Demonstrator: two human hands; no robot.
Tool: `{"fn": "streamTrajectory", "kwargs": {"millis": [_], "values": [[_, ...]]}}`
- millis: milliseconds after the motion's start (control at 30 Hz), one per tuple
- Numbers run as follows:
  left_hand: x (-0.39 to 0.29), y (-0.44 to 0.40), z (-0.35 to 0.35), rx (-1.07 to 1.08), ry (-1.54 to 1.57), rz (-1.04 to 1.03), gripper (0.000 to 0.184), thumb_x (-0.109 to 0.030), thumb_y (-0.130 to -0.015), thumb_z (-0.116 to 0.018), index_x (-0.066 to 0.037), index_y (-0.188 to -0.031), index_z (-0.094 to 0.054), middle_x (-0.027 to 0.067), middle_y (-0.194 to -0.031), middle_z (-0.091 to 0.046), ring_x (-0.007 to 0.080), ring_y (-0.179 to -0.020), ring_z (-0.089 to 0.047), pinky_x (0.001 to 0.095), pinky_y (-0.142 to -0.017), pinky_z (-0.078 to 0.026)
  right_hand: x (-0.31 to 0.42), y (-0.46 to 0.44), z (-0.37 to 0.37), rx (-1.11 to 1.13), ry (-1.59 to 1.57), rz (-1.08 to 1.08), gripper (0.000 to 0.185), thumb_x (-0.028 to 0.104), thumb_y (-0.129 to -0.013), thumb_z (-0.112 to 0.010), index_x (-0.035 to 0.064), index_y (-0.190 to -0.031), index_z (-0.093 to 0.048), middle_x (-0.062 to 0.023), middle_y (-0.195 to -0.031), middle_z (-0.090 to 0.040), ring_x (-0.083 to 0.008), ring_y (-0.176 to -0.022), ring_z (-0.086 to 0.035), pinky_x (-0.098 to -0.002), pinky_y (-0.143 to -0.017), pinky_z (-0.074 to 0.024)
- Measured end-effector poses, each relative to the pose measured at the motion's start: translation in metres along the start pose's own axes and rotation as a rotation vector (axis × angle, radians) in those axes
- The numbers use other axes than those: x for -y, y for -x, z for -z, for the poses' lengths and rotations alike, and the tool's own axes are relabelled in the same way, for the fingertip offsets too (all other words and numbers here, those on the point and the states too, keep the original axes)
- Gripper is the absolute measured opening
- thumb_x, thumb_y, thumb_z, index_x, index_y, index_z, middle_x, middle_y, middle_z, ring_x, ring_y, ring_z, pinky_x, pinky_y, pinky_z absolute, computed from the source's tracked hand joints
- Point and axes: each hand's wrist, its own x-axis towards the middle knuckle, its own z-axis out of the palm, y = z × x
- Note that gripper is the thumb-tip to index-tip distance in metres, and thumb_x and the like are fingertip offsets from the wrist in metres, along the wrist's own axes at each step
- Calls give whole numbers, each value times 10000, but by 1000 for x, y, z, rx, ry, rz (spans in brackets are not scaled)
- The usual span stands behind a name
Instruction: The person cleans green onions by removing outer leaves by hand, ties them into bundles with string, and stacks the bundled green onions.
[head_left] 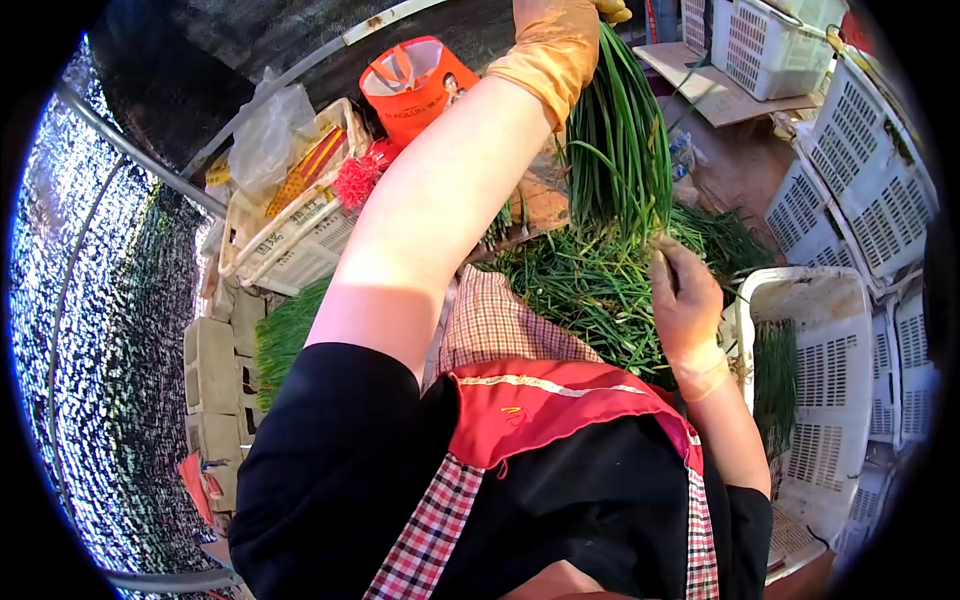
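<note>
My left hand (560, 45), in a yellow-orange glove, is raised at the top of the view, closed round a bunch of garlic chives (622, 150). The long green leaves hang down from it, and the fingers are partly cut off by the frame edge. Near the lower end of the bunch, my right hand (690, 295), also gloved, has thumb and fingers pinched together at the leaf tips. What exactly sits between those fingers is too small to make out. Beneath both hands lies a heap of loose chive leaves (590, 295), reaching down to my checked apron (500, 320).
A white plastic crate (850, 350) with some chives inside stands at my right, beside stacked crates (860, 150). To the left are a crate (300, 240) with plastic bags, a red-orange bag (415, 100), concrete blocks (212, 370) and more greens (285, 335).
</note>
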Motion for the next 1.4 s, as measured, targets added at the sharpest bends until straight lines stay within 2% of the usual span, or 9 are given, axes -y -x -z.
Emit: {"fn": "streamTrajectory", "kwargs": {"millis": [67, 133, 233, 400, 533, 767, 967, 1267, 1400], "values": [[-7, 10, -5, 4, 43, -1, 312, -255, -894, -538, 46, -944, -598, 111, -691, -645, 175, -605, -576, 290, -562, -447, -14, -3, -9, 70, -20, -302, 246, 226, -877, -546, 23, -992, -626, -151, -878, -655, -276, -811, -638, -310, -722, -491], [-8, 13, -7, -5, 81, 3, 318, -264, -896, -535, 43, -955, -597, 109, -691, -645, 175, -600, -577, 291, -566, -450, -21, -11, -15, 20, -194, -318, 270, 186, -875, -582, -35, -1028, -599, -63, -804, -639, -100, -673, -572, -234, -609, -464], [-2, 16, -13, 46, 95, 40, 326, -282, -901, -526, 26, -981, -597, 100, -692, -645, 173, -595, -577, 294, -562, -451, -16, -22, -18, 103, -284, -537, 320, 256, -853, -602, -37, -983, -617, -121, -827, -663, -155, -716, -617, -280, -665, -482], [-16, 31, -15, 61, 85, 73, 293, -270, -897, -536, 15, -951, -576, 91, -656, -625, 185, -602, -583, 292, -566, -452, -12, -35, -23, 100, -501, -575, 315, 253, -841, -614, -43, -946, -618, -93, -767, -654, -122, -639, -584, -263, -622, -471], [7, 14, -15, 47, 319, -33, 274, -260, -893, -542, 10, -926, -572, 89, -665, -617, 181, -584, -572, 302, -540, -444, -12, -36, -24, 79, -137, -371, 175, 171, -846, -592, 1, -867, -631, -40, -625, -596, -83, -572, -541, -244, -551, -436], [39, -18, 8, -59, 408, 79, 182, -179, -873, -549, 1, -900, -556, 113, -653, -606, 211, -518, -580, 315, -448, -448, -49, -24, 32, -197, -941, -579, 176, 197, -873, -584, 32, -910, -633, 21, -653, -539, -33, -478, -396, -165, -414, -285], [16, -1, -4, -165, 353, 257, 181, -134, -857, -559, 34, -919, -536, 131, -672, -607, 216, -525, -588, 310, -449, -467, -31, -13, 38, -385, -671, -566, 168, 179, -871, -594, 22, -923, -625, -27, -742, -616, -41, -529, -470, -150, -456, -355], [24, -7, -2, -190, 331, 241, 205, -143, -880, -513, 51, -946, -527, 140, -715, -630, 215, -553, -613, 308, -464, -475, -31, 41, -22, 111, -382, -626, 321, 226, -822, -670, -34, -1004, -623, -51, -796, -640, -97, -729, -579, -222, -705, -464], [36, -11, -1, -157, 307, 181, 245, -168, -877, -518, 73, -886, -560, 139, -708, -632, 218, -557, -614, 309, -484, -481, -23, 21, -34, 117, -571, -734, 310, 257, -832, -655, -36, -927, -620, -37, -709, -605, -72, -569, -518, -206, -533, -421]]}}
